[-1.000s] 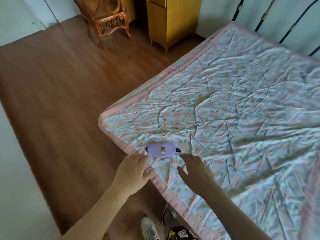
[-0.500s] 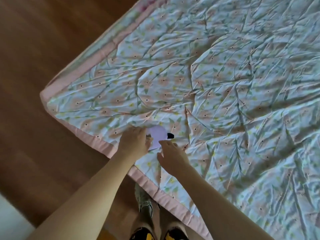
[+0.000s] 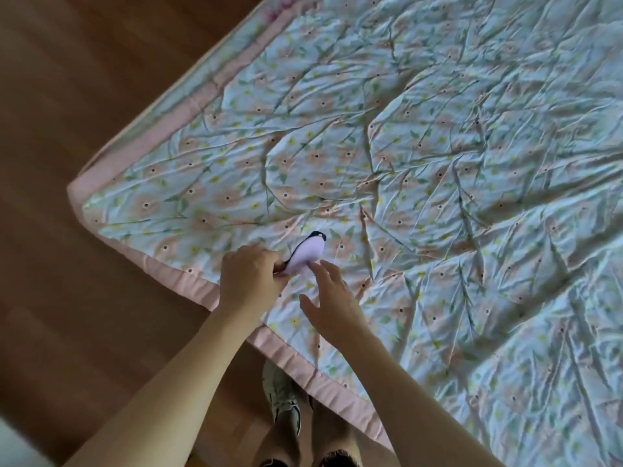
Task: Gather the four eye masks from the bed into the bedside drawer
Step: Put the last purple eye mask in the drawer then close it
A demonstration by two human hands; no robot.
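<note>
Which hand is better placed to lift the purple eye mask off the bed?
Left. The left hand already pinches the eye mask at its near end, raising it off the bedspread. The right hand hovers open beside it.

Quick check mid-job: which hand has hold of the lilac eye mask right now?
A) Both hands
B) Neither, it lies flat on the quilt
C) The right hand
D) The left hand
D. The left hand pinches one end of the lilac eye mask, lifting it off the floral quilt, while the right hand is open beside it with fingers spread, not gripping.
</note>
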